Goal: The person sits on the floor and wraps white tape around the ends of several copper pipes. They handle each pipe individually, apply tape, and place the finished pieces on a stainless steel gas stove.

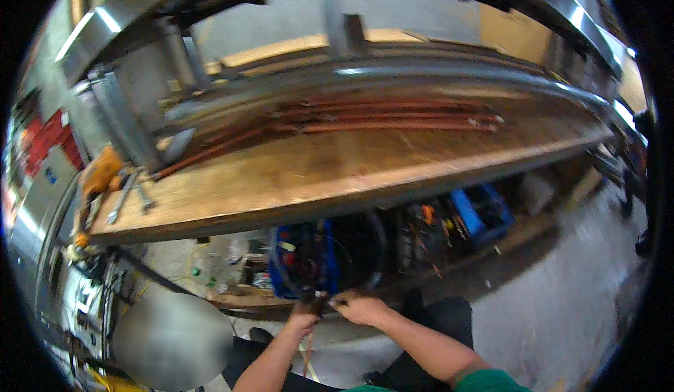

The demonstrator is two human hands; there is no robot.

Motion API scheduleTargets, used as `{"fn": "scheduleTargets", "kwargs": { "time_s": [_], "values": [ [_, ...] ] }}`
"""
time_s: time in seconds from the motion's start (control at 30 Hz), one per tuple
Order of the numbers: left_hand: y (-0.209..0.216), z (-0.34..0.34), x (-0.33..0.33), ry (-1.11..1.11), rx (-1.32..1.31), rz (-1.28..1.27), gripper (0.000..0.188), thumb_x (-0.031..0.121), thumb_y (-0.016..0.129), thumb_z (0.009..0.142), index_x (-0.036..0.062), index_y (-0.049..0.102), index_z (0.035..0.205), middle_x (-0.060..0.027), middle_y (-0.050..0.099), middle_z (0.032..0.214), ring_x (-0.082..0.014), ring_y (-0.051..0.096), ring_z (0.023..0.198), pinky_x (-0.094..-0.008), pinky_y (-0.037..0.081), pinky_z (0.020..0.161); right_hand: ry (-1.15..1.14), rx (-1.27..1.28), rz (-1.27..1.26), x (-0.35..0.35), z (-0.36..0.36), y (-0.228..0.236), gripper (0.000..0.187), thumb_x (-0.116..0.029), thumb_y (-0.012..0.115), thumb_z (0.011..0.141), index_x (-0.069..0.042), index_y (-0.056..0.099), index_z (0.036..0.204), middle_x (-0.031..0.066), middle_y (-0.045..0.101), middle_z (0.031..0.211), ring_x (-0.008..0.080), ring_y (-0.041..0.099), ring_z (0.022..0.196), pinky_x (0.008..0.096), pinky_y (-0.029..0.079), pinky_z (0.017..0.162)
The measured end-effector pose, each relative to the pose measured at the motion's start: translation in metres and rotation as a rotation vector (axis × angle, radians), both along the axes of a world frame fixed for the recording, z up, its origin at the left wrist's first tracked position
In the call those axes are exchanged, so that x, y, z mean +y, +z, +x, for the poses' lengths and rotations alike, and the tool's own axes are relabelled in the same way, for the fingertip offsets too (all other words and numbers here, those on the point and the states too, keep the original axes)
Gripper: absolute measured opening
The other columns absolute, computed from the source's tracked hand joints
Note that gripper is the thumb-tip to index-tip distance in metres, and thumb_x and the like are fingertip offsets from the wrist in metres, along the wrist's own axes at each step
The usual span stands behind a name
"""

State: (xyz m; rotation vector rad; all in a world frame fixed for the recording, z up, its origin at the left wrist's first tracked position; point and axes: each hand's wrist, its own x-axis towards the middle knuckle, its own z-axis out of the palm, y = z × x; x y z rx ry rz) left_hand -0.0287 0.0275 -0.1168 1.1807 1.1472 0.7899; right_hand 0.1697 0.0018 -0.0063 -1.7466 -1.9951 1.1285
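Note:
My left hand (306, 316) is closed around something dark that blur keeps me from naming. A thin orange cord or strip (309, 353) hangs just below it. Close beside it, my right hand (359, 308) has its fingers pinched together near the same dark item; what lies between them is too small to make out. Just beyond both hands, on a low shelf under the bench, stands a blue bin (281, 269) with dark and red items inside.
Long orange rods (400, 124) lie across the wooden workbench (337, 174). At its left end are wrenches (123, 197) and an orange-and-black tool (100, 174). Another blue bin (477, 216) sits on the shelf below. A metal rail (449, 73) runs along the back.

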Motion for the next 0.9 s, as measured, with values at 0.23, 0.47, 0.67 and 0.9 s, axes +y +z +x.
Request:
{"fn": "scheduleTargets", "kwargs": {
  "time_s": [0.23, 0.47, 0.67, 0.9],
  "values": [
    [0.005, 0.015, -0.025, 0.017, 0.126, -0.503, 0.043, 0.052, 0.066, 0.087, 0.0106, 0.058, 0.081, 0.0002, 0.053, 0.066, -0.0102, 0.046, 0.055, -0.029, 0.034, 0.048, -0.091, 0.049, 0.051, -0.001, 0.022, 0.028, 0.039, -0.042, 0.06, 0.089, -0.012, 0.069, 0.113, 0.0153, 0.068, 0.111, 0.0329, 0.065, 0.103, 0.0389, 0.05, 0.089],
    [0.155, 0.009, -0.039, 0.266, -0.066, -0.167, 0.026, 0.033, 0.076, 0.084, 0.0107, 0.064, 0.09, 0.0022, 0.056, 0.068, -0.0078, 0.047, 0.055, -0.0237, 0.034, 0.046, -0.007, 0.07, 0.03, -0.01, 0.032, 0.055, 0.056, -0.055, 0.062, 0.085, -0.014, 0.064, 0.123, 0.0169, 0.067, 0.115, 0.0324, 0.063, 0.107, 0.037, 0.048, 0.093],
    [0.278, 0.001, -0.024, 0.199, -0.54, 0.132, 0.02, 0.018, 0.072, 0.087, 0.0081, 0.06, 0.1, 0.0032, 0.051, 0.069, -0.0052, 0.039, 0.045, -0.0198, 0.032, 0.041, 0.377, 0.332, 0.062, -0.031, 0.027, 0.051, 0.052, -0.041, 0.077, 0.08, -0.014, 0.066, 0.123, 0.0126, 0.062, 0.101, 0.028, 0.059, 0.097, 0.0364, 0.048, 0.086],
    [0.297, -0.031, -0.042, 0.433, -0.727, 0.264, 0.018, 0.026, 0.064, 0.093, 0.0126, 0.059, 0.103, 0.0049, 0.044, 0.061, -0.0042, 0.035, 0.04, -0.0201, 0.028, 0.039, 0.399, 0.43, 0.159, -0.052, 0.003, 0.034, 0.042, -0.035, 0.079, 0.079, -0.004, 0.071, 0.106, 0.014, 0.06, 0.094, 0.0268, 0.06, 0.089, 0.0364, 0.048, 0.079]
  ]
}}
